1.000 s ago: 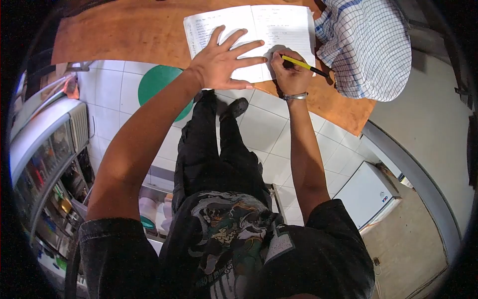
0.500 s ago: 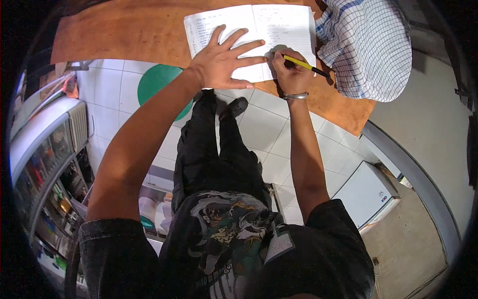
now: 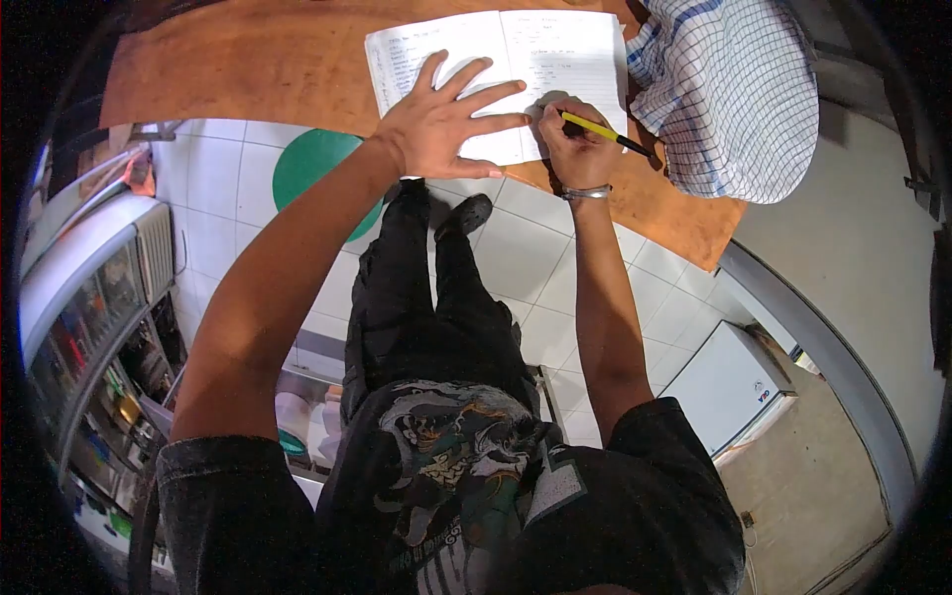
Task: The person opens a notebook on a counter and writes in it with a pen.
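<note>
Two bare hands, both mine, were over an open notebook (image 3: 577,50) in the head view, which looked down past my dark shirt (image 3: 456,466) and trousers (image 3: 407,307). The notebook lay on a brown wooden table (image 3: 228,69), at the edge nearest me. Handwriting showed on both pages, too small to read.

My left hand (image 3: 436,131) was palm down with the fingers spread wide, mostly across the left page, with a couple of fingertips reaching over the fold. It held no object. My right hand (image 3: 583,147), with a metal bracelet (image 3: 587,192) at the wrist, was closed around a yellow and black pen (image 3: 597,127) at the lower part of the right page. The hands were apart, only a narrow gap between them. The pen's tip was hidden by my fingers, so I could not tell whether it touched the paper.

Just right of the notebook sat a white cloth (image 3: 734,109) with blue checks, bulging upward. Below the table were a round green seat (image 3: 315,171) and pale floor tiles (image 3: 526,238).

I judged the step in hand to be writing on the right page. A further stroke seemed to call for a light, steady pinch on the pen and flat pressure from the left palm, so that the paper would not slide.
</note>
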